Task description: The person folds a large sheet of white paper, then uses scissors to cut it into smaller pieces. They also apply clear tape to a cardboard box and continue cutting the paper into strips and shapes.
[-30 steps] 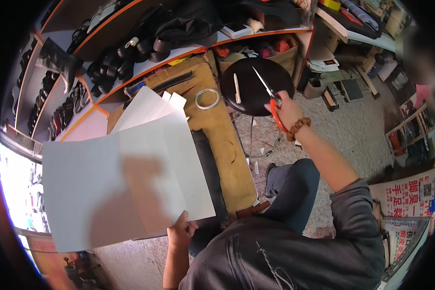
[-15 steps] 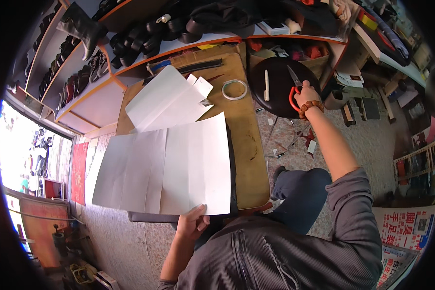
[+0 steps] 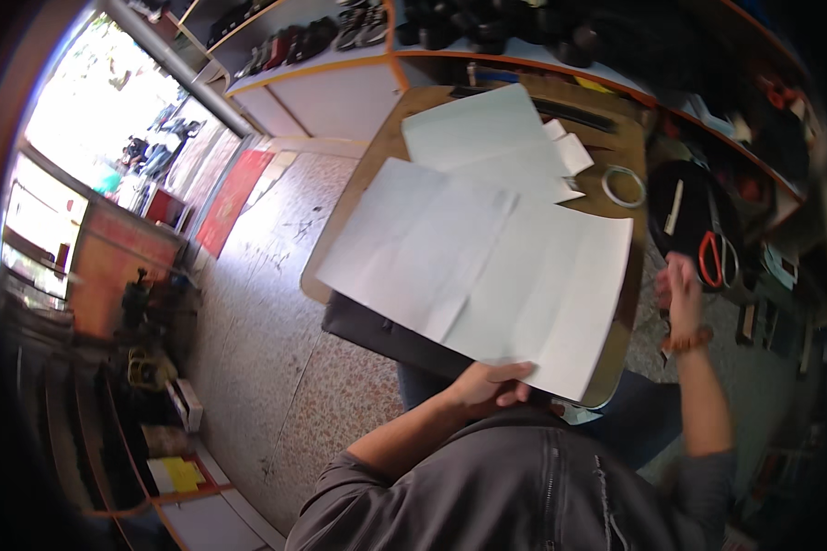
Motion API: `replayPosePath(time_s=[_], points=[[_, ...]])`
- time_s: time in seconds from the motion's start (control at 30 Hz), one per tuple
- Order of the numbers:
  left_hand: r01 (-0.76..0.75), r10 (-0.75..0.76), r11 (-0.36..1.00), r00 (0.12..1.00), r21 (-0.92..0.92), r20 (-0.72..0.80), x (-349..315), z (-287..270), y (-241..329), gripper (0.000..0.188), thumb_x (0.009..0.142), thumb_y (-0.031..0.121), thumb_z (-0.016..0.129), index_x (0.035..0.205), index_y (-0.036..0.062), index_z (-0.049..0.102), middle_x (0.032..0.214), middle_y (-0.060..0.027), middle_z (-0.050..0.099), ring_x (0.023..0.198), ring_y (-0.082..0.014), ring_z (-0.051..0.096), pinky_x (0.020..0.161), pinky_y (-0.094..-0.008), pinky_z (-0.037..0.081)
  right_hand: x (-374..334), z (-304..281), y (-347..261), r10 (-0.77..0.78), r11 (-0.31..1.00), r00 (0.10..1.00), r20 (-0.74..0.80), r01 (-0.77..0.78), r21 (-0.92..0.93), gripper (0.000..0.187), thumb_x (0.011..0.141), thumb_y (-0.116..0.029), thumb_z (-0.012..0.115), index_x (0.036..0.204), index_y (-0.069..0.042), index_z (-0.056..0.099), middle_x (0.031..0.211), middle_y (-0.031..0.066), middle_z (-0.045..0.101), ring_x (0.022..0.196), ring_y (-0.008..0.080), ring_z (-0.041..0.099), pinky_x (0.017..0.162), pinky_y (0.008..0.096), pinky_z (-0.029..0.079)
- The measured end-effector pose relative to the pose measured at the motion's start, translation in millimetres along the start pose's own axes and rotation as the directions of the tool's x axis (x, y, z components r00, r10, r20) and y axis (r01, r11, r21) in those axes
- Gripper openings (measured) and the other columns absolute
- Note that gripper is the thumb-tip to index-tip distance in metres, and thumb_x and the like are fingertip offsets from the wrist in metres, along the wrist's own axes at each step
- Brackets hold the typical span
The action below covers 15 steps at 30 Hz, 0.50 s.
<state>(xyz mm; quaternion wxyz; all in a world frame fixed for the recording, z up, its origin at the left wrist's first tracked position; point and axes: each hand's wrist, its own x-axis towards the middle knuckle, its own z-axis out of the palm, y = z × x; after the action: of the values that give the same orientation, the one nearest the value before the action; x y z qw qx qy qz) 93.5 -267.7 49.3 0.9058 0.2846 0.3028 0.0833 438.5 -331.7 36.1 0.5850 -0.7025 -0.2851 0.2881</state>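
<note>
A large creased white paper sheet point(image 3: 560, 285) lies over the table point(image 3: 335, 253), partly on a dark flat piece point(image 3: 386, 332). My left hand point(image 3: 494, 386) grips the sheet's near edge, thumb on top and fingers curled underneath. Off the table's right side is my right hand point(image 3: 682, 292), slightly blurred, its fingers loosely apart and nothing seen in them. Just beyond it, red-handled scissors point(image 3: 710, 261) rest on a round black stool point(image 3: 698, 195), beside a white pen point(image 3: 675, 207). My right wrist wears a beaded bracelet point(image 3: 687, 341).
More white paper point(image 3: 478, 124) with cut flaps lies at the table's far side, near a roll of tape point(image 3: 607, 195). Shelves of shoes point(image 3: 294, 46) line the back. A red mat point(image 3: 234, 202) lies by the bright doorway at left.
My right hand has let go of the scissors on the stool and drawn back toward me. My left hand still holds the sheet, which now sits more slanted. The view has turned left.
</note>
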Motion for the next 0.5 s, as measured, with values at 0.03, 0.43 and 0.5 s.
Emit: replayPosePath(time_s=[0.03,0.43,0.5], points=[[0.034,-0.035,0.999,0.999,-0.031,-0.02,2.1,2.7,-2.8,0.021,0.092,0.021,0.055,0.086,0.0016,0.056,0.068,-0.0073,0.059,0.047,-0.009,0.043,0.046,-0.0215,0.036,-25.5,11.4,-1.1,-0.014,0.999,0.988,0.153,0.007,0.046,0.042,0.092,-0.043,0.05,0.11,-0.005,0.054,0.078,-0.0001,0.054,0.065,0.0064,0.047,0.059,0.0203,0.039],[-0.266,0.231,0.738,0.963,0.62,0.138,-50.1,-39.2,57.2,0.037,0.092,0.022,0.054,0.12,-0.0021,0.054,0.116,-0.0146,0.06,0.108,-0.0251,0.056,0.094,-0.0345,0.043,-74.2,64.5,-16.2,0.129,0.935,0.87,0.476,-0.267,0.234,0.047,0.076,0.004,0.048,0.122,0.002,0.041,0.113,0.0122,0.056,0.103,0.0189,0.057,0.094,0.0332,0.043],[-0.259,0.617,0.31,0.787,0.915,0.013,-50.4,-75.2,88.0,0.037,0.09,0.016,0.056,0.124,0.0027,0.052,0.122,-0.0159,0.056,0.11,-0.0298,0.055,0.095,-0.0364,0.043,-81.8,65.3,-15.7,0.107,0.927,0.869,0.484,-0.263,0.268,0.046,0.076,0.007,0.046,0.121,0.002,0.041,0.111,0.0123,0.058,0.102,0.018,0.057,0.092,0.0319,0.044]])
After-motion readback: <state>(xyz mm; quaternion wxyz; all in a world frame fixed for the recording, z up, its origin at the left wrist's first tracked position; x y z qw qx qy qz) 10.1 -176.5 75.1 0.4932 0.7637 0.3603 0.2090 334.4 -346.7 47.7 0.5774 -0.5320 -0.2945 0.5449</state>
